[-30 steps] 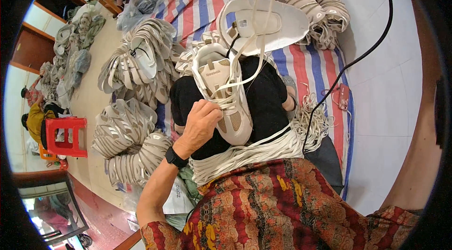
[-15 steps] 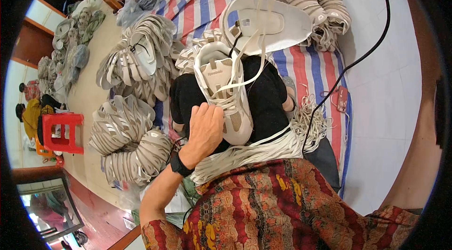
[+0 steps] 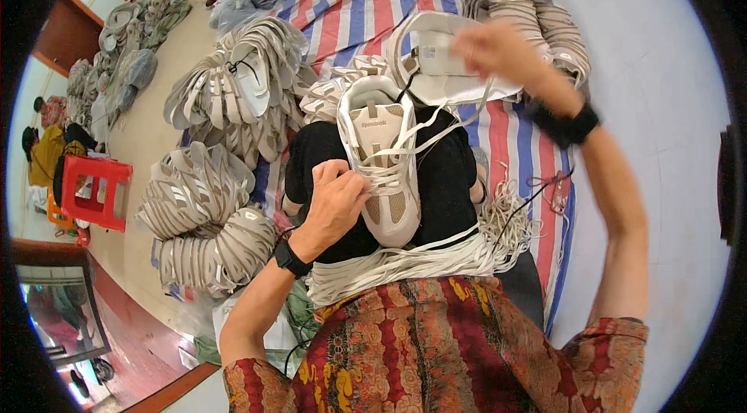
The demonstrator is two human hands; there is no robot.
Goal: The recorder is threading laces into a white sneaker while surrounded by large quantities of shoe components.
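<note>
A beige and white sneaker upper (image 3: 385,160) lies on a black cushion (image 3: 443,172) on my lap, toe toward me. My left hand (image 3: 336,199) presses on its left side by the laces. My right hand (image 3: 498,47) is raised up and to the right, blurred, pulling a white shoelace (image 3: 436,127) that runs from the shoe's eyelets. Behind the shoe lies a white sole-like piece (image 3: 436,55). A bundle of loose white laces (image 3: 405,269) lies across my lap.
Stacks of beige shoe uppers (image 3: 202,203) sit at my left and more (image 3: 537,16) at the far right on a striped red, white and blue mat (image 3: 350,12). A red plastic stool (image 3: 92,191) stands at the far left, near a seated person (image 3: 43,152).
My right hand has come into view, raised high to the right and drawing the lace out. My left hand stayed on the shoe's left side.
</note>
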